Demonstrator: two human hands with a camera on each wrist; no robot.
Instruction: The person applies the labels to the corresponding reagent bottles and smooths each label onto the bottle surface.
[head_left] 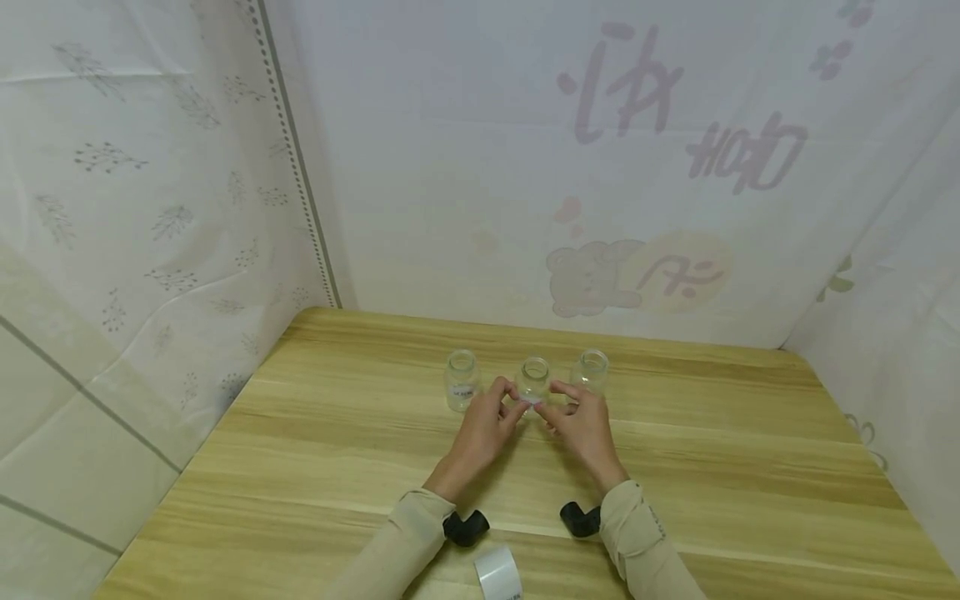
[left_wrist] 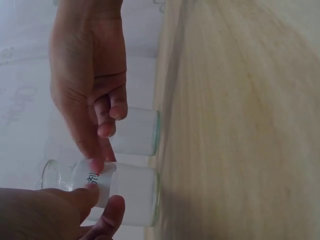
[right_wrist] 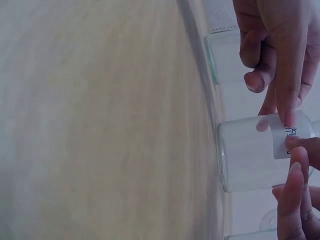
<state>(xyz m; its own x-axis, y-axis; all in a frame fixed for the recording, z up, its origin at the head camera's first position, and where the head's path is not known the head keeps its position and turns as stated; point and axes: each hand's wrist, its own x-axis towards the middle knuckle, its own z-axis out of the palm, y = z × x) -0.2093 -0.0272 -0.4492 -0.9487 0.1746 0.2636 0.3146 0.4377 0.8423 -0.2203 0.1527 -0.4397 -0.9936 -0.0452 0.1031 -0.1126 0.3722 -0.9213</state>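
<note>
A clear glass jar [head_left: 535, 371] stands upright between my two hands, in the middle of a row of three. On its front is a white label [right_wrist: 281, 145] with dark printed characters. My left hand [head_left: 483, 423] grips the jar's left side, its thumb pressing the label and a fingertip showing through the glass behind. From the other side my right hand [head_left: 587, 423] holds the jar, with its thumb on the label close to the left thumb. The remaining fingers of both hands are bent beside the glass.
To the left stands a glass jar [head_left: 461, 379] bearing a printed label. Another glass jar [head_left: 592, 367] is partly behind my right hand. A white label strip [head_left: 498, 573] lies at the wooden table's [head_left: 300, 467] near side. Black elbow-shaped pieces [head_left: 466, 528] sit by both cuffs.
</note>
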